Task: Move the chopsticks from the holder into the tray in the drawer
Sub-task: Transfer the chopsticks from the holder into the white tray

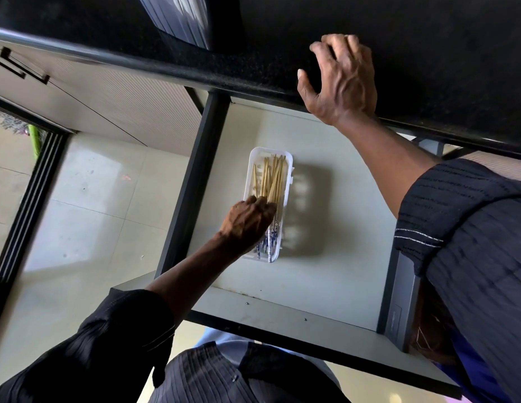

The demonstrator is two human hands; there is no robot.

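The drawer point(326, 271) stands pulled out under the dark worktop point(428, 68), its pale bottom bare apart from a white tray point(286, 199) lying left of the middle. The chopsticks point(272, 178) lie lengthwise in the tray, pale tips toward the far end and blue-patterned ends toward the near end. The left hand point(247, 222) rests over the near half of the tray, knuckles up, its fingers point(260, 202) down among the chopsticks; whether they are clenched on any cannot be told from above. The right hand point(340, 80) lies on the worktop edge at the far right, fingers spread and released, holding nothing. Dark sleeves cover both arms. A tiled floor point(84, 205) shows to the left of the drawer.
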